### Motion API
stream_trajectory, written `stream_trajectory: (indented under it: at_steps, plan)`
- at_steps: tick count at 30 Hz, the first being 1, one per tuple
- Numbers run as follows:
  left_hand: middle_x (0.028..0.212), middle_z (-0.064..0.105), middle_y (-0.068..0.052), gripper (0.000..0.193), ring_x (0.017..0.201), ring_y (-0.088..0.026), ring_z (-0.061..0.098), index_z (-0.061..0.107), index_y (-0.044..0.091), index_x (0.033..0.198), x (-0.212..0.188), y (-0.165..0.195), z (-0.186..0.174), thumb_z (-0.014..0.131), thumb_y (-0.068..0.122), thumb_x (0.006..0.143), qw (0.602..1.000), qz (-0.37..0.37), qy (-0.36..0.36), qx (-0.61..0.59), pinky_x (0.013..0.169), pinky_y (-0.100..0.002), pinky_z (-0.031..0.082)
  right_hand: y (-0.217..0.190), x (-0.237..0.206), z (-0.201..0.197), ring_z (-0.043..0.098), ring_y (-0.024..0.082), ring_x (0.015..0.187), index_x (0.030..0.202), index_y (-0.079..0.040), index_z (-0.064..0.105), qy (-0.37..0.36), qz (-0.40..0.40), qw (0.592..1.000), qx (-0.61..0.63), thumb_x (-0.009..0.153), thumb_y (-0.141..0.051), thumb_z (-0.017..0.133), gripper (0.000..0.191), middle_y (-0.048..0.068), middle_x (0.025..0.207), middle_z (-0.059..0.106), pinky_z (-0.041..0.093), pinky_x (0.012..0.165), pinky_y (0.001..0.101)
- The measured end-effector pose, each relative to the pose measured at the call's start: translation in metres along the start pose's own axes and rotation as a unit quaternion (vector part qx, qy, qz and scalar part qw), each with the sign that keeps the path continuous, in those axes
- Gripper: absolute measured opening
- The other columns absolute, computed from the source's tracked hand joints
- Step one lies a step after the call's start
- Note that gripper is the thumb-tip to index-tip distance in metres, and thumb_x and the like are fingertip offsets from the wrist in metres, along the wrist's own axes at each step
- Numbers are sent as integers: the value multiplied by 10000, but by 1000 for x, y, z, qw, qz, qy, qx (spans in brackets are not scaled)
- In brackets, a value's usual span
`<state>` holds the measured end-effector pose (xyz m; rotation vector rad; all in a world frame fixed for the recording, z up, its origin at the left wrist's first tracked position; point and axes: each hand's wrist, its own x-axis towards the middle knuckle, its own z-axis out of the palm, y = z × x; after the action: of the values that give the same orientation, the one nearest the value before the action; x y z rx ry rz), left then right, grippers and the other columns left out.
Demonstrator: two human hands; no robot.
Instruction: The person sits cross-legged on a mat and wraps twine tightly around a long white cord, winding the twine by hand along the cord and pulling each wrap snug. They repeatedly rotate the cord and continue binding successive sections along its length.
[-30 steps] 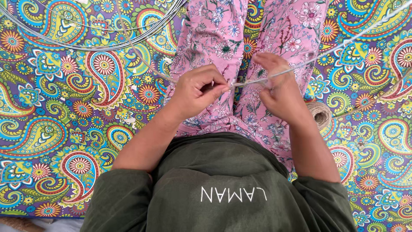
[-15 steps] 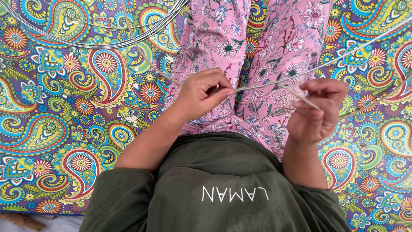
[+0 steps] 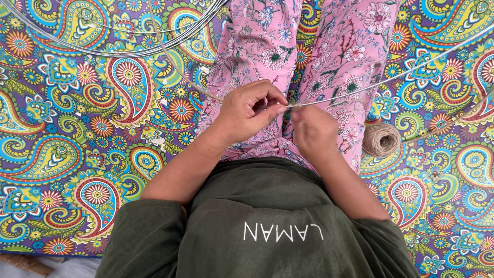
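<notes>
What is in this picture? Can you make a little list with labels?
Place: a bright patterned cloth on the floor
Person: sits in pink flowered trousers and a dark green top
Left hand: pinches a thin wire over the lap
Right hand: closed at the same spot on the wire
Beside the right knee: a ball of brown string
Top left: a stack of wire hoops

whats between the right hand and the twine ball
In the head view, only pink floral trouser leg and a strip of paisley cloth lie between right hand and twine ball.
</notes>
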<state>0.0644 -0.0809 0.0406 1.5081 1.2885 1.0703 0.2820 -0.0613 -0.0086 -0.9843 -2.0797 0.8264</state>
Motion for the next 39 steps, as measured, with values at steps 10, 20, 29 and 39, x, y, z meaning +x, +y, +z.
stream_trajectory:
  at_steps: [10,20,29,39]
  plan:
    - [859,609,52,130,726,-3,521,676,47,1082,-6,-23,11,612,29,971,982,-84,0,-166,642,-216,439,-23,14,25,639,242,629,854,-83,620,-46,-85,968,-233,881,-152,721,126,57,741,612,496,533,388]
    - [830,640,-11,79,707,-124,612,757,86,990,4,-6,16,771,142,937,999,-2,33,-5,637,-271,476,-5,16,30,647,287,622,861,-98,685,-82,-31,972,-218,867,-162,729,78,91,737,631,508,542,422]
    - [873,636,-49,87,740,-250,653,725,105,977,-9,0,18,727,191,963,986,38,67,145,631,-361,477,47,27,-74,530,247,1390,1487,-4,530,-82,152,940,295,1095,-574,476,694,135,1398,633,324,1276,419]
    - [871,609,-42,72,717,-262,665,711,125,968,-15,-16,43,694,194,957,978,50,19,204,595,-380,516,114,51,-99,286,44,533,972,-117,577,115,138,578,796,1222,-393,412,407,-53,654,324,268,506,183]
